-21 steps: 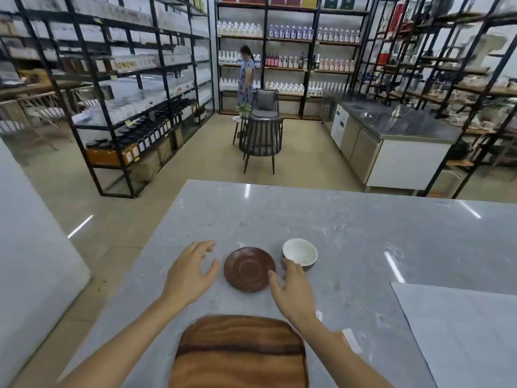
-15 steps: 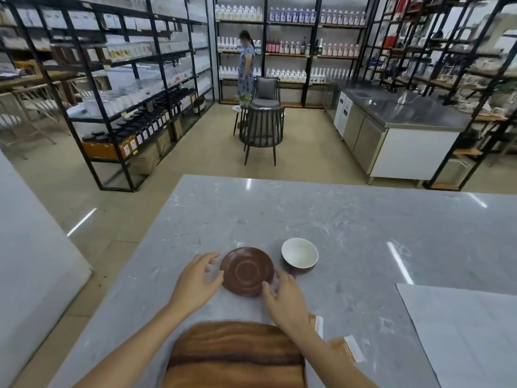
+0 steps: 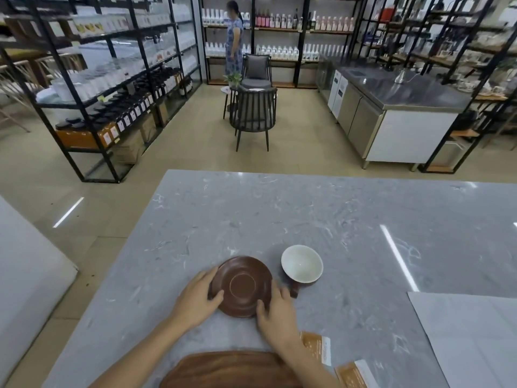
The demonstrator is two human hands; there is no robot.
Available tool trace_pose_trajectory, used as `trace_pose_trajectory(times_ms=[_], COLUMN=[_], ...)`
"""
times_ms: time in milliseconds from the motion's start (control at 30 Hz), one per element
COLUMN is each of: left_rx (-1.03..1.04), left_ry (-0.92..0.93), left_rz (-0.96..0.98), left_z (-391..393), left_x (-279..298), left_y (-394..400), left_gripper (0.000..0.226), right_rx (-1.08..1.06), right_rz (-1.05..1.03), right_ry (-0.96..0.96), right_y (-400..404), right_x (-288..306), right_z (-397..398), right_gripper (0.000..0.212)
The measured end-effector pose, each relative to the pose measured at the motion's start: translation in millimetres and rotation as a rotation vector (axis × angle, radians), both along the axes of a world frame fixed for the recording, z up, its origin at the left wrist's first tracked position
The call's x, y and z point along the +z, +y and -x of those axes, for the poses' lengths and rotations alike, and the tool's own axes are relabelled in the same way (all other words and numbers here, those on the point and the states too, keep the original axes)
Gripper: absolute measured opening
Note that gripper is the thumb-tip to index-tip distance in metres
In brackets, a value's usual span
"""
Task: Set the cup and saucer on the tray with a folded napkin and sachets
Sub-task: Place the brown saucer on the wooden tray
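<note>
cup [image 3: 302, 264] close right of saucer [image 3: 242, 285], counter [image 3: 279, 214] beyond bare

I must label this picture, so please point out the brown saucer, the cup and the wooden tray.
brown saucer [image 3: 242, 285]: head view, centre well.
cup [image 3: 301, 266]: head view, pale inner wall.
wooden tray [image 3: 223, 371]: head view, bare top surface near the far rim.

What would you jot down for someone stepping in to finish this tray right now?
Left hand and right hand grip opposite edges of the round brown saucer on the grey marble counter.
White-lined cup stands beside it, apart.
Oval wooden tray lies nearest, with nothing visible on it.
Two orange sachets and the flat white napkin lie on the right.
Done: nothing.
Left: everything.
</note>
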State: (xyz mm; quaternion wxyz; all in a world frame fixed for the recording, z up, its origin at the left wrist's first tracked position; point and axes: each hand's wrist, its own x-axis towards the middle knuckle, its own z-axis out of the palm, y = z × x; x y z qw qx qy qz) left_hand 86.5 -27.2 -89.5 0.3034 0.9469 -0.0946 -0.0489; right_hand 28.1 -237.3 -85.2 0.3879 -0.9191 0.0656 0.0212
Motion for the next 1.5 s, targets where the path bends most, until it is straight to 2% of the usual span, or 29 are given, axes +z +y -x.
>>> trace_pose_trajectory(times_ms=[400, 700, 1200, 1500], left_rx=[0.052, 0.114, 0.026, 0.026], left_ry=[0.024, -0.04, -0.067, 0.005], left_rz=[0.022, 0.117, 0.158, 0.204], left_z=[7.1, 53.6, 154.2, 204.9], left_x=[5.6, 30.5, 41.0, 20.6], left_y=[0.2, -7.1, 4.7, 9.1], left_gripper=[0.07, 0.065, 0.071, 0.072], right_rx=[0.011, 0.024, 0.004, -0.051], right_rz=[-0.007, -0.09, -0.074, -0.162], right_ry=[0.042, -0.072, -0.15, -0.101], right_y=[0.3, -13.8, -18.8, -15.3], right_x=[6.0, 23.0, 30.8, 20.1], right_z=[2.8, 28.8, 127.3, 182.6], right_gripper=[0.059, 0.064, 0.067, 0.067])
